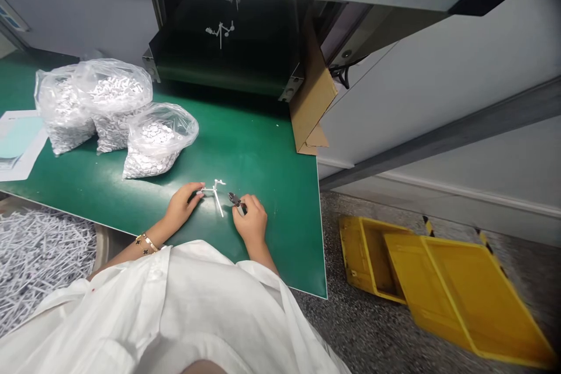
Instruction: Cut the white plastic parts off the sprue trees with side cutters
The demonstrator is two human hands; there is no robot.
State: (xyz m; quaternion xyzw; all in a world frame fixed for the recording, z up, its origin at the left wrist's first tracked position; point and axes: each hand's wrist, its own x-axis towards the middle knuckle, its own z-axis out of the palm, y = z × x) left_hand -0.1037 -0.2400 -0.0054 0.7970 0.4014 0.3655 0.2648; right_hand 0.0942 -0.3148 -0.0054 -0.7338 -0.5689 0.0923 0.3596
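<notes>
Above the green tabletop (249, 152), my left hand (182, 205) pinches one end of a white branched plastic sprue (214, 190). Its long stem slants down toward me and small pieces sit on its arms. My right hand (250, 219) is closed around a pair of small cutting pliers (236, 201), whose dark jaws point up and left toward the sprue. A narrow gap lies between jaws and sprue. The pliers' handles are mostly hidden in my palm.
Three clear bags of small white parts, one of them nearest (153, 146), stand at left. A dark conveyor belt (228, 64) at the back carries similar sprues. White sticks (39, 263) fill a bin at lower left. Cardboard (311, 105) stands right; yellow crates (438, 280) lie on the floor.
</notes>
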